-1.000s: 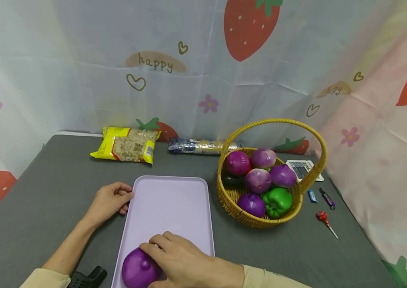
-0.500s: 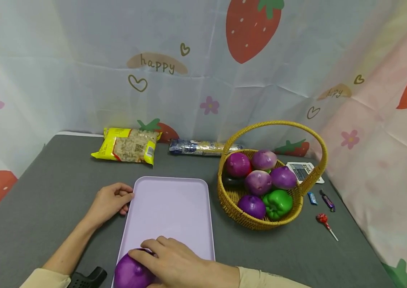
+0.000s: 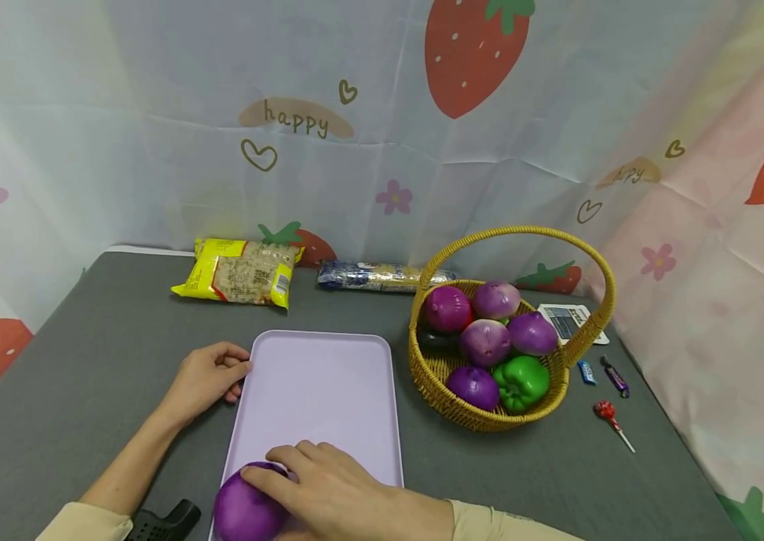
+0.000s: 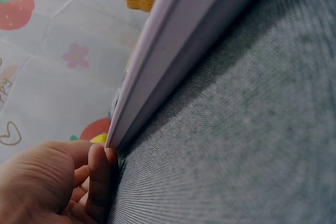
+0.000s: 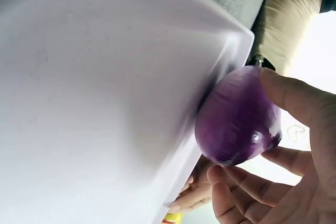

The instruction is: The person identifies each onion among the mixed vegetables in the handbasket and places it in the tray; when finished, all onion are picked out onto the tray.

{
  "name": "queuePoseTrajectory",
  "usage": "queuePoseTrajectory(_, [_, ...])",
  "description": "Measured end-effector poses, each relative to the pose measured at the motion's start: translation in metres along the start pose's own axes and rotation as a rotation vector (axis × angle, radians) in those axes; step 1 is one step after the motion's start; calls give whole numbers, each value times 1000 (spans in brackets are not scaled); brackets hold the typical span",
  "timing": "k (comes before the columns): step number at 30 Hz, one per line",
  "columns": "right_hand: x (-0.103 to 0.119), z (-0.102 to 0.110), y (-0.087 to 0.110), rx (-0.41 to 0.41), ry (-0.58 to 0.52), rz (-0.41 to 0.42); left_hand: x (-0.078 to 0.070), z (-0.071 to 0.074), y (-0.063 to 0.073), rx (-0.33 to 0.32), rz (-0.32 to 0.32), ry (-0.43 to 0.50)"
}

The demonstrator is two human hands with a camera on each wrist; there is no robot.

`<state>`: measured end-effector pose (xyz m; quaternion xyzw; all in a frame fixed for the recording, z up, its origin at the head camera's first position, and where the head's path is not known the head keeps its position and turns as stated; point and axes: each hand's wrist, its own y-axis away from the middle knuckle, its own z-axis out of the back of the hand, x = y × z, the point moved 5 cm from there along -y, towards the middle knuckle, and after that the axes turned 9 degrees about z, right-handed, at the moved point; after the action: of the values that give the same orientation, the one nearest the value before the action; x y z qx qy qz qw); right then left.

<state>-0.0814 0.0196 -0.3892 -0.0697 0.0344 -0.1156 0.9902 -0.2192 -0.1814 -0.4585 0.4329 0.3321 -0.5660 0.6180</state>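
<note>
A pale lilac tray (image 3: 317, 398) lies lengthwise on the table. My left hand (image 3: 209, 379) is at its left edge; in the left wrist view, that hand's (image 4: 63, 184) thumb and fingers pinch the tray's rim (image 4: 139, 74). Low in the head view, my right hand (image 3: 337, 488) holds a glossy purple onion (image 3: 249, 505) at the tray's near left part. In the right wrist view the onion (image 5: 236, 116) sits against the tray's corner area, with the thumb on one side and fingertips on the other. The onion's underside is hidden.
Right of the tray stands a yellow woven basket (image 3: 445, 402) holding several purple onions and a green bell pepper (image 3: 522, 382). Behind lie a yellow bag (image 3: 243, 274) and a long foil packet (image 3: 375, 276). A lollipop (image 3: 606, 411) and wrapped candies (image 3: 614, 376) are at right.
My right hand has shifted the onion a little left and nearer over the tray, mostly in the first half second. My left hand stays at the tray's edge.
</note>
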Motion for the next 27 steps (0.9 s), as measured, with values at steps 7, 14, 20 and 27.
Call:
queuePoseTrajectory(7, [-2,3,2,-6,-4,-4,0,0,0,-1,-6,-3])
queuePoseTrajectory(14, [-4,3,2,6,-23,-6,1,0,0,-2,-6,-9])
queuePoseTrajectory(20, [-5,3,2,18,-63,-9,-1,0,0,-1,-5,-7])
queuePoseTrajectory(27, [-4,4,2,22,-44,-15,-2,1,1,4,-7,-2])
